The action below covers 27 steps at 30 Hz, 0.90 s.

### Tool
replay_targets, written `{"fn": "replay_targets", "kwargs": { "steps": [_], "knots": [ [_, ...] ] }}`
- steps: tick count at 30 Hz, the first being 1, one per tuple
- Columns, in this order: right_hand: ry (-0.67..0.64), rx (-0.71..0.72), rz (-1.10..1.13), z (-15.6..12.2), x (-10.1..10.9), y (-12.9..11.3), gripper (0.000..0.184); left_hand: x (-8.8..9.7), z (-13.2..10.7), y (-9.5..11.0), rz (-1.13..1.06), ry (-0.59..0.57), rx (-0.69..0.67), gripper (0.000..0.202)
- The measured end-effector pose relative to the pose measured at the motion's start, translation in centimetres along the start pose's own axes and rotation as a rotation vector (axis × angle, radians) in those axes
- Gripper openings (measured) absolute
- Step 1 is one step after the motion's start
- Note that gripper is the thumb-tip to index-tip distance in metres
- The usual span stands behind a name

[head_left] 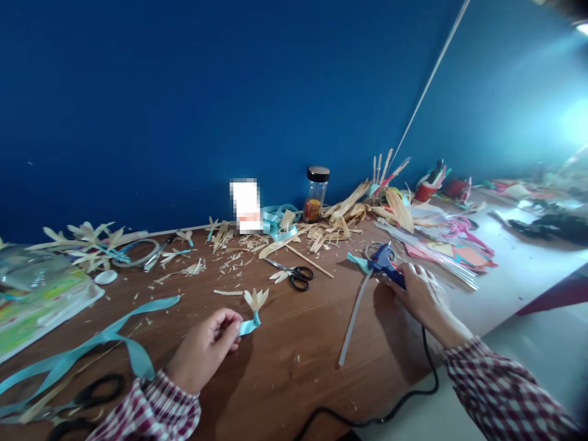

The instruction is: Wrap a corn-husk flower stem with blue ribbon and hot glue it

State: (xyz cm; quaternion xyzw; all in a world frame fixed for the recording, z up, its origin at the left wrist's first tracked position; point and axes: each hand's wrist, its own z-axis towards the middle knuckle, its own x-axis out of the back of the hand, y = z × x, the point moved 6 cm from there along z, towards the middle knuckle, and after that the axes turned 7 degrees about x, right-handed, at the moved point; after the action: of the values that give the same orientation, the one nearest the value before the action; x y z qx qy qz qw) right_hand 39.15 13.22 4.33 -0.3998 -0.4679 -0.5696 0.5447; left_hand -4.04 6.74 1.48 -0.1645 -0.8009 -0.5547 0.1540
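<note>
My left hand (209, 343) pinches the end of a short light-blue ribbon (248, 327) over the brown table. The ribbon's other end wraps the base of a small pale corn-husk flower (256, 301), whose petals point up. On the right, my right hand (420, 294) is closed around the handle of a blue hot glue gun (383, 260). A long translucent glue stick (354, 321) sticks out of the gun toward me. Between the hands, farther back, lie black-handled scissors (299, 278) beside a thin wooden stick (310, 261).
Long blue ribbon (103, 337) and another pair of scissors (94, 392) lie at left. Finished husk flowers (92, 236) and husk scraps spread along the wall. A black-lidded jar (316, 195) stands at the back. Spare glue sticks (436, 260) lie at right. A black cord (399, 404) crosses the front edge.
</note>
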Motion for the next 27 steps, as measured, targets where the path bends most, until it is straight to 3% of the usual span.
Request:
{"fn": "replay_targets", "kwargs": {
  "steps": [3,7,10,12,15,18,22,27],
  "knots": [
    [0.068,0.038,-0.011,0.0,0.0,0.3,0.03,0.3,-0.1,0.1,0.152,0.013,-0.07,0.023],
    [0.252,0.059,-0.002,-0.7,2.1,0.3,0.034,0.9,-0.1,0.3,0.288,0.101,-0.138,0.02],
    [0.387,0.081,0.176,-1.7,4.1,0.0,0.035,1.0,-0.3,0.5,0.304,0.116,-0.149,0.018],
    [0.378,0.097,0.364,-2.2,4.6,-0.5,0.034,0.8,-0.4,0.7,0.306,0.092,-0.131,0.016],
    [0.222,0.026,0.728,-2.7,4.0,-2.1,0.034,0.6,-0.4,0.8,0.314,0.086,-0.126,0.015],
    [0.043,0.022,0.994,-3.5,3.9,-5.8,0.032,0.8,-0.4,0.6,0.312,0.125,-0.137,0.014],
    [-0.404,-0.097,1.456,-5.9,2.9,-12.3,0.034,0.8,-0.4,0.2,0.283,0.145,-0.134,0.016],
    [-0.595,-0.059,1.594,-7.2,1.9,-17.8,0.041,0.7,-0.2,-0.6,0.238,0.149,-0.05,0.024]
  ]
}}
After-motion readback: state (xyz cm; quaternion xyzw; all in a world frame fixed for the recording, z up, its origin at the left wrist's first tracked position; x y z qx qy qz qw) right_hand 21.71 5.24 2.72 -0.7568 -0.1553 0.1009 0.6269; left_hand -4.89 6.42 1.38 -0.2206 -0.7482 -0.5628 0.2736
